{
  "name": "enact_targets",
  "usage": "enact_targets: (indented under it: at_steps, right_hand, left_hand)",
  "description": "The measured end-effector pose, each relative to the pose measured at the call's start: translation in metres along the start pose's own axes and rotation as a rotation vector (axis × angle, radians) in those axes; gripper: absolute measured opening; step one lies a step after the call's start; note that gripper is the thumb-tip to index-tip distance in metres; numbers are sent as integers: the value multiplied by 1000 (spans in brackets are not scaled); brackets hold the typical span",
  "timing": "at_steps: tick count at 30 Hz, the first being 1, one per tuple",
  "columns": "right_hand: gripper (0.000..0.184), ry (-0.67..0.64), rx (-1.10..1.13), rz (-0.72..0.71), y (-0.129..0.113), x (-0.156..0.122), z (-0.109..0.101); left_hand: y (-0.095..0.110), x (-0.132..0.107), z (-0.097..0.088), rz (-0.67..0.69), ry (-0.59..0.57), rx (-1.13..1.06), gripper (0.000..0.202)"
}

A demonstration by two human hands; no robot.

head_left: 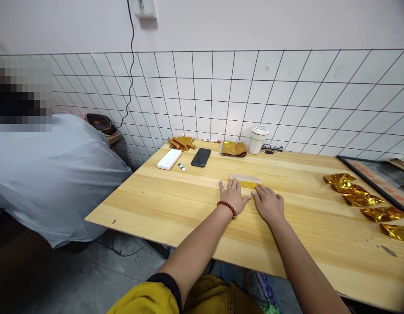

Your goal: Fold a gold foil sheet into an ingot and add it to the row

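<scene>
A long folded strip of gold paper (246, 178) lies flat on the wooden table (175, 205), its pale side upward and a gold band along the near edge. My left hand (233, 195) wears a dark red bead bracelet (227, 206). Its fingers are spread and rest on the strip's left part. At the strip's right end, my right hand (270, 203) lies palm down, fingertips touching the near corner and thumb stretched toward the left hand. Both hands press from above, without gripping the strip.
Several folded gold foil pieces (361, 199) lie at the right beside a black-edged frame (371, 183). Along the back are gold strips (182, 143), a phone (201, 157), a white power bank (169, 159), a gold foil stack (233, 148) and a white cup (257, 140). A person (58, 174) sits left.
</scene>
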State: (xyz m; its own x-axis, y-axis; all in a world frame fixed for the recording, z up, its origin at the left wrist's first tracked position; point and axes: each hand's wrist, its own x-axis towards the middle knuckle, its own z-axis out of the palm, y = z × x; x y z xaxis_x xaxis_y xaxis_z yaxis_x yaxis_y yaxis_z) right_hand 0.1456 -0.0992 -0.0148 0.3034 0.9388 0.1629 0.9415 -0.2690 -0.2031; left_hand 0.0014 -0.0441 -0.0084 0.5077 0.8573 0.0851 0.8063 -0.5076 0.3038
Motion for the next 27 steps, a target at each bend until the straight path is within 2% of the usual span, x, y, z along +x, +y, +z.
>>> enact_targets:
  at_steps: [4,19,24,27]
  right_hand:
    - [45,-3,6,0,0,0,0]
    - [40,60,88,-19,1,0,0]
    - [38,164,242,-1,10,1,0]
    - [40,275,379,39,20,6,6]
  left_hand:
    - [0,0,0,-36,-17,24,77]
    - [-2,1,-1,-10,4,-11,72]
    - [-6,3,-11,-16,167,-78,44]
    - [-9,5,-17,-72,226,-124,48]
